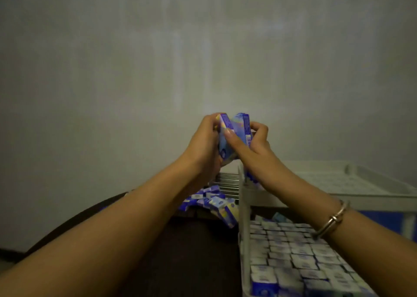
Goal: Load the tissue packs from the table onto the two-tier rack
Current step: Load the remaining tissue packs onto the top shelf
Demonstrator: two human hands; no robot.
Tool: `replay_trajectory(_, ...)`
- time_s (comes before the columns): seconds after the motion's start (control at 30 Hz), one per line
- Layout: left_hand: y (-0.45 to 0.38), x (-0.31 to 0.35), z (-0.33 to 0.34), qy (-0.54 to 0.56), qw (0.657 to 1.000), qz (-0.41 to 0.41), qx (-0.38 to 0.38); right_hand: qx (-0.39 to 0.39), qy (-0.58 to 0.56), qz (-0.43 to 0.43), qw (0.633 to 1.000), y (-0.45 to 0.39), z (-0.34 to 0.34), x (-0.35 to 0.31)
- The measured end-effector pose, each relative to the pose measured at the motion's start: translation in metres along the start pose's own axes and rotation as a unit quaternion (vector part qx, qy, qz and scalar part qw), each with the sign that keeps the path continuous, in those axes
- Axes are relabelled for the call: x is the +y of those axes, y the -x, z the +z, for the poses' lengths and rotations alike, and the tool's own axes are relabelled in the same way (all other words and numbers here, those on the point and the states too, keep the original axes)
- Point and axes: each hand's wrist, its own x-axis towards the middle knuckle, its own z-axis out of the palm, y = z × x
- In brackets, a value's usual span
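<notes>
Both hands are raised together in front of the bare grey wall (pixel 203 48), just above the near-left corner post of the white two-tier rack (pixel 242 206); the left hand (pixel 203 143) is curled round a blue tissue pack (pixel 225 125) held upright on its end, fingers wrapped over its far side; the right hand (pixel 255 143) grips a second blue pack (pixel 242 125) beside it, the thumb pressed across the front and the fingers hooked over the top edge; the two packs touch along their inner edges and lean apart slightly at the top.

A metal bangle (pixel 334 217) sits on the right wrist, above the rack's lower tier.

The rack's lower tier (pixel 293 258) is packed with rows of tissue packs standing side by side, filling most of what shows of it; the upper tier (pixel 338 183) shows its slatted white surface, and one more blue pack (pixel 250 178) appears at its near-left corner, partly hidden behind the right forearm; whether it rests on the tier cannot be told.

Left of the rack, on the dark bench (pixel 191 251), a loose heap of tissue packs (pixel 212 203) lies tumbled against the rack's left side, below the raised hands; behind the heap a slatted metal surface (pixel 226 183) meets the rack's post.
</notes>
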Motion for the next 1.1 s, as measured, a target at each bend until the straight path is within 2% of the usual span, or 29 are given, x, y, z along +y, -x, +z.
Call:
replay_trajectory(0.13,-0.011,0.005,0.036,-0.061,0.998,0.019,-0.025,-0.048,-0.030,0.056,0.997,-0.007,-0.052,0.007)
replay_trajectory(0.23,-0.023,-0.010,0.048,-0.173,0.984,0.026,-0.042,-0.049,-0.079,0.101,0.990,-0.011,-0.077,0.024)
replay_trajectory(0.43,-0.017,-0.054,0.049,-0.373,0.925,0.080,0.006,-0.123,-0.068,0.175,0.974,-0.008,-0.091,0.055)
replay_trajectory(0.53,-0.014,-0.068,0.040,-0.450,0.887,0.097,0.030,-0.150,-0.003,0.195,0.969,-0.012,-0.086,0.062)
replay_trajectory(0.63,-0.013,-0.074,0.033,-0.476,0.874,0.083,0.043,-0.257,0.098,0.204,0.940,-0.015,-0.085,0.057)
replay_trajectory(0.73,-0.012,-0.074,0.028,-0.494,0.866,0.062,0.040,-0.341,0.152,0.195,0.907,-0.016,-0.079,0.053)
replay_trajectory(0.83,-0.015,-0.070,0.022,-0.506,0.861,0.014,0.046,-0.339,0.204,0.206,0.895,-0.017,-0.084,0.052)
replay_trajectory(0.97,-0.025,-0.069,0.015,-0.451,0.886,-0.105,-0.015,-0.348,0.280,0.233,0.864,-0.018,-0.090,0.052)
replay_trajectory(1.1,-0.032,-0.074,0.014,-0.436,0.890,-0.121,-0.055,-0.367,0.347,0.195,0.841,-0.023,-0.080,0.059)
